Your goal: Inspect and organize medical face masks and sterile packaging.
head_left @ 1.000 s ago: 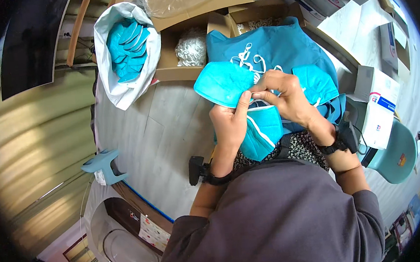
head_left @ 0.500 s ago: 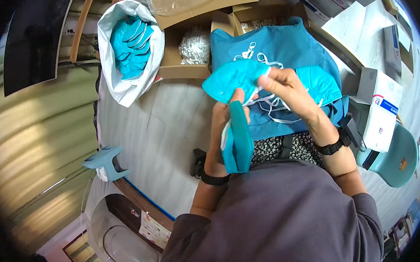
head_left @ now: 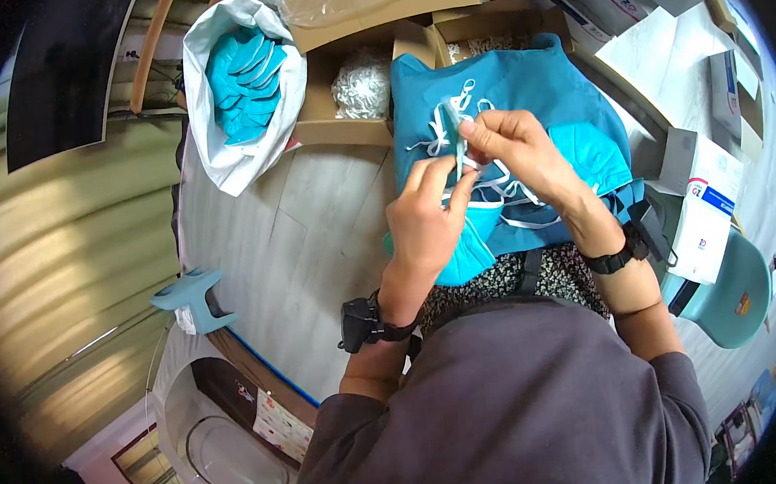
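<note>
Above my lap, my left hand is closed with its fingertips pinched on a white strap. My right hand faces it, thumb and fingers pinched at the upper part of the same strap; a pale blurred strip beside the thumb is hard to make out. Just below my left fingers, a turquoise face mask with a white edge lies tilted, partly hidden by that hand. Another turquoise mask lies to the right, past my right wrist. Loose white straps and a blue cloth bag lie beneath my hands.
A white sack of turquoise masks stands at the far left. Beside it, an open cardboard box holds a bundle of white pieces. White boxes and a pale green stool are at the right; a blue-grey stool is at the left.
The mask held up between my hands has gone down below my left hand. My left hand has turned over and risen to the strap, close to my right fingertips.
</note>
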The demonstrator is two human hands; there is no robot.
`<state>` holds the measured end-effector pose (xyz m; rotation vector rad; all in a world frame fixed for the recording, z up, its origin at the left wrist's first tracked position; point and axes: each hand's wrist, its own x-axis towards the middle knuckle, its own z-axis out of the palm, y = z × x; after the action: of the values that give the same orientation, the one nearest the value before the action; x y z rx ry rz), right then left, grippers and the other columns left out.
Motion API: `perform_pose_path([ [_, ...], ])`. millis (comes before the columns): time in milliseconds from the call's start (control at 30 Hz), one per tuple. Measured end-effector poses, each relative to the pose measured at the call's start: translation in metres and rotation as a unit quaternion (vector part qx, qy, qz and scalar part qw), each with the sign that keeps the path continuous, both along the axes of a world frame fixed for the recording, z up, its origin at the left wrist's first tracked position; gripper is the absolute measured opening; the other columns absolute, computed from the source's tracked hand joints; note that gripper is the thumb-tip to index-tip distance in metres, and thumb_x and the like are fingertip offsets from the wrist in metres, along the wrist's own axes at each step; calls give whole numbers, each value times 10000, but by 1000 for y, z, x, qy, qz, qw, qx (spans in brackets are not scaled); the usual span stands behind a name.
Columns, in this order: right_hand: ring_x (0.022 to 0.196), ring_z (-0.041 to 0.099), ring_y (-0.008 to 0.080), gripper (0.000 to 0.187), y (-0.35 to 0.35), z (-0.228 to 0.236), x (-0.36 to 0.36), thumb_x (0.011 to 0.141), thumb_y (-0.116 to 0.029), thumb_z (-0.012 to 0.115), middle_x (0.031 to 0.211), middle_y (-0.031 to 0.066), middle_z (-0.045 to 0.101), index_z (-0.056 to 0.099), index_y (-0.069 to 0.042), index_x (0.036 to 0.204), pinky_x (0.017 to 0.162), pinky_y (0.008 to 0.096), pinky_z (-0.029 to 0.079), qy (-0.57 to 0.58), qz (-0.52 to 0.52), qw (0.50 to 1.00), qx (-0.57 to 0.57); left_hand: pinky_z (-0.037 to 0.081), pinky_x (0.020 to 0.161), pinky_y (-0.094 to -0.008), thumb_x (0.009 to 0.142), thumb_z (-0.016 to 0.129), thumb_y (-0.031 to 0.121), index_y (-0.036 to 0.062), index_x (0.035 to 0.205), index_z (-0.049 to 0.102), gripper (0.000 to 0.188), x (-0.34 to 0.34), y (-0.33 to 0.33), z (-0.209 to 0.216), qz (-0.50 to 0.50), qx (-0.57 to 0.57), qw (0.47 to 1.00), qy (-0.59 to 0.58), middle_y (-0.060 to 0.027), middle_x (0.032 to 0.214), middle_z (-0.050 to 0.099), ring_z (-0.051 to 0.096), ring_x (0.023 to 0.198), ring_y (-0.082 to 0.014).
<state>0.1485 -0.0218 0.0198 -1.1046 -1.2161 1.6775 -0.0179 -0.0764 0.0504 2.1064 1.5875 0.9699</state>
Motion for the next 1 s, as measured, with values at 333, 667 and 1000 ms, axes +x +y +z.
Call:
perform_pose_path([
  [333, 728, 626, 249, 90, -9, 1, 4, 772, 14, 693, 748, 100, 636, 620, -20, 813, 645, 366, 485, -166, 22, 943, 287, 342, 471, -229, 876, 740, 60, -40, 881, 668, 123, -8, -19, -15, 76, -147, 977, -131, 0, 667, 603, 440, 534, -21],
  [667, 943, 623, 327, 110, 13, -5, 36, 811, -81, 709, 927, 107, 683, 690, -30, 906, 865, 448, 474, -299, 49, 870, 389, 385, 541, -192, 927, 684, 54, -47, 931, 704, 102, -37, -17, 17, 214, -131, 910, -330, 13, 746, 664, 518, 643, -11],
  [1000, 966, 632, 146, 355, -42, -7, -35, 871, -100, 745, 1109, 67, 689, 628, 6, 1189, 926, 290, 498, 298, 103, 937, -154, 459, 596, -205, 981, 621, 145, -39, 1076, 615, 208, -12, -12, 9, 216, -86, 857, -460, -98, 913, 697, 610, 723, -82],
])
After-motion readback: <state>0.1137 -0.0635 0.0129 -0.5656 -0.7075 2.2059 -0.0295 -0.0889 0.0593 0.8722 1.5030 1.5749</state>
